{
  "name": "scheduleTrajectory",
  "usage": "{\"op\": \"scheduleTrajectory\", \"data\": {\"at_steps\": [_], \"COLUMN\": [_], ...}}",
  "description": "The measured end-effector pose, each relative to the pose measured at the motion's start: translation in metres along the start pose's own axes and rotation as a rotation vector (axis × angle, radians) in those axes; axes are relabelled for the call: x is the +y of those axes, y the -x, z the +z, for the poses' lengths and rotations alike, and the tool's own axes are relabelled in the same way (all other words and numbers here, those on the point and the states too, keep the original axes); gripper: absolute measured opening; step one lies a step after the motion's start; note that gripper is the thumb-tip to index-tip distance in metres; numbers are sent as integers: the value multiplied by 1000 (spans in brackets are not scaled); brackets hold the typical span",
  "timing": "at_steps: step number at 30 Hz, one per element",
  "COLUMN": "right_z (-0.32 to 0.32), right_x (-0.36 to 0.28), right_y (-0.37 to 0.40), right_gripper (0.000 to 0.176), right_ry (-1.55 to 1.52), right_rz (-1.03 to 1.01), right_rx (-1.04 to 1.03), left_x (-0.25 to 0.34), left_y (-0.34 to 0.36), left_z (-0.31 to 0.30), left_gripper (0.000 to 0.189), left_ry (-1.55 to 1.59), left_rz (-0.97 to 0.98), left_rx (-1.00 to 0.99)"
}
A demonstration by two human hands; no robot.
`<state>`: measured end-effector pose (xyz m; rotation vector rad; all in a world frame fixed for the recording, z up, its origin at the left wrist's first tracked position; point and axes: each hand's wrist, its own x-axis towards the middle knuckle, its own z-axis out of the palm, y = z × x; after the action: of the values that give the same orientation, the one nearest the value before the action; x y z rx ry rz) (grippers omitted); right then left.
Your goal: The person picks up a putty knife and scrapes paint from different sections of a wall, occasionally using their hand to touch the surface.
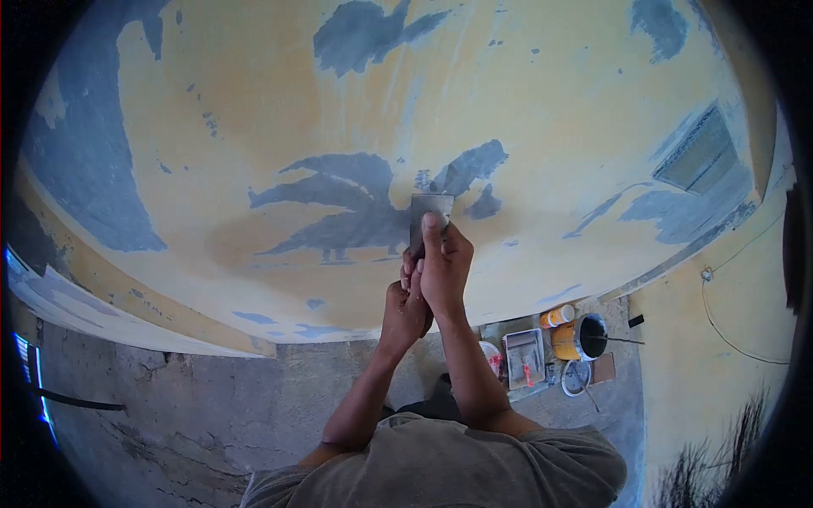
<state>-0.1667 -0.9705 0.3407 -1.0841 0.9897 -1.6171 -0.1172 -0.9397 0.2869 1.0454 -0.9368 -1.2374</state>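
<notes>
My right hand is closed around a scraper, its thumb pressed flat on the metal blade. The blade's top edge is against the yellow wall, over a grey patch where the paint is gone. Just below and to the left, my left hand is closed at the lower end of the scraper, up against the right hand. The scraper's handle is hidden by the two hands.
At lower right on the floor stand a dark-mouthed bucket, an orange-and-white tub, a tray and a round container. A vent-like panel sits in the wall at right. A ledge runs along the left.
</notes>
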Motion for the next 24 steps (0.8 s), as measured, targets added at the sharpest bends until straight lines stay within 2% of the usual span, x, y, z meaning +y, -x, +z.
{"op": "scheduleTrajectory", "data": {"at_steps": [4,7,10,13,16,18,24], "right_z": [1,6,-3,-9,-1,4,-6], "right_x": [-20,-37,-21,-9,-30,-35,-20], "right_y": [-14,-22,-9,-5,-15,-21,-9], "right_gripper": [41,44,45,45,45,46,45], "right_ry": [37,-23,-39,49,16,-42,41], "right_rz": [-38,-75,-24,39,50,-62,3], "right_rx": [-22,10,4,37,6,12,-4], "left_x": [12,38,8,-4,25,33,13], "left_y": [-8,-10,-4,0,-5,-10,-2], "left_z": [6,17,12,4,13,17,12], "left_gripper": [52,52,55,57,58,59,59], "left_ry": [-51,24,3,-15,22,25,4], "left_rz": [13,71,119,-1,-1,32,13], "left_rx": [-28,-62,24,-59,-89,-60,-55]}}
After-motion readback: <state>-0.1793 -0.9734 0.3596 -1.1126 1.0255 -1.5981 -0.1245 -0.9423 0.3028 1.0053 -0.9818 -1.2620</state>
